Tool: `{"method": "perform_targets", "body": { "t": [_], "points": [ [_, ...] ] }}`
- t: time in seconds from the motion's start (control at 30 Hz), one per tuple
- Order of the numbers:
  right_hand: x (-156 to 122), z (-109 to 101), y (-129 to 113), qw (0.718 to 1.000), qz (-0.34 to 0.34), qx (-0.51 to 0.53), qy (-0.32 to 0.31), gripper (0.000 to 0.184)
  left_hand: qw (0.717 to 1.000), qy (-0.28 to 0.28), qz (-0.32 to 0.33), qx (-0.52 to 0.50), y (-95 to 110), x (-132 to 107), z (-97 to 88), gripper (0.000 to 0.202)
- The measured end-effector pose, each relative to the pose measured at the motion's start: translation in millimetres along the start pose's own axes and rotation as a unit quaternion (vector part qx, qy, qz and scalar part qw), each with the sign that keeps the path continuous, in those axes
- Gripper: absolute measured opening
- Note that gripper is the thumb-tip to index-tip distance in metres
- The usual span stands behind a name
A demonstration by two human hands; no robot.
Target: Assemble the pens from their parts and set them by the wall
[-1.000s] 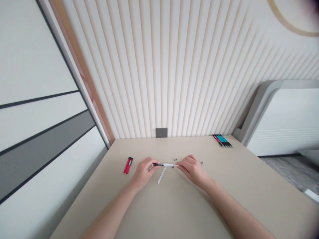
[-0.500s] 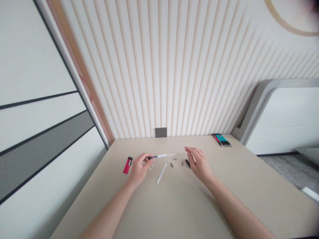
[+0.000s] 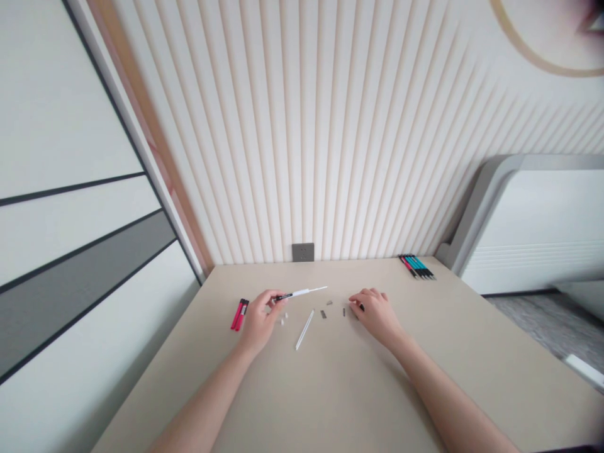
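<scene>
My left hand (image 3: 259, 314) pinches a slim pen part (image 3: 293, 294), black at the held end and white toward a thin tip that points right. My right hand (image 3: 376, 313) rests low over the table, its fingers curled round a short black pen piece (image 3: 362, 307), mostly hidden. Between the hands lie two thin white rods (image 3: 304, 330) side by side and several small grey metal pieces (image 3: 323, 314). Tiny white bits (image 3: 284, 319) sit just right of my left fingers. Left of that hand are two red pen barrels (image 3: 240, 314) with black ends.
At the back right of the beige table (image 3: 321, 396) several teal pens and a red one (image 3: 418, 267) lie in a row. Behind stands a ribbed wall with a dark socket (image 3: 302, 252). A white cabinet (image 3: 94, 340) borders the left, a grey-white headboard (image 3: 533, 220) the right.
My right hand has come down and its fingers have closed over the black piece on the table. My left hand still holds the slim pen part, shifted slightly left.
</scene>
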State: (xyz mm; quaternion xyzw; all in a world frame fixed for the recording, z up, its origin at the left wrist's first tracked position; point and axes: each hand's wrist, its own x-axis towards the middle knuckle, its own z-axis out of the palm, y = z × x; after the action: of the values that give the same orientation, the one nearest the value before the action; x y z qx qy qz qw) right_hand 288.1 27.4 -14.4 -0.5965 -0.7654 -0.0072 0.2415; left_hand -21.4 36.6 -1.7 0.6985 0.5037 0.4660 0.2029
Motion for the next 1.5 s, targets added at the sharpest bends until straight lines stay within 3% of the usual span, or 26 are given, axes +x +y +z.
{"method": "perform_targets", "body": {
  "t": [0.57,0.77,0.87,1.03,1.1,1.5],
  "points": [
    [-2.9,-2.0,-13.0,0.997,-0.051,0.018,-0.051,0.014,1.000,-0.014,0.005,0.001,6.0,-1.8,1.0,0.020],
    [1.0,-1.9,-15.1,0.988,-0.024,0.146,-0.037,0.012,1.000,-0.016,0.010,0.003,5.4,-1.9,1.5,0.020],
    [3.9,-0.4,-16.6,0.953,0.044,0.301,-0.006,0.021,1.000,-0.017,0.015,0.001,8.2,-1.9,1.2,0.019],
    [6.4,-3.2,-23.2,0.834,0.137,0.535,0.013,0.038,1.000,-0.016,0.025,-0.004,14.7,-2.7,0.7,0.016],
    [6.5,-6.0,-26.3,0.809,0.142,0.570,0.013,0.038,0.999,-0.019,0.027,-0.006,15.8,-3.2,0.7,0.016],
    [6.9,-11.1,-33.4,0.784,0.153,0.602,0.007,0.040,0.999,-0.035,0.030,-0.011,14.3,-3.7,0.5,0.017]
  ]
}}
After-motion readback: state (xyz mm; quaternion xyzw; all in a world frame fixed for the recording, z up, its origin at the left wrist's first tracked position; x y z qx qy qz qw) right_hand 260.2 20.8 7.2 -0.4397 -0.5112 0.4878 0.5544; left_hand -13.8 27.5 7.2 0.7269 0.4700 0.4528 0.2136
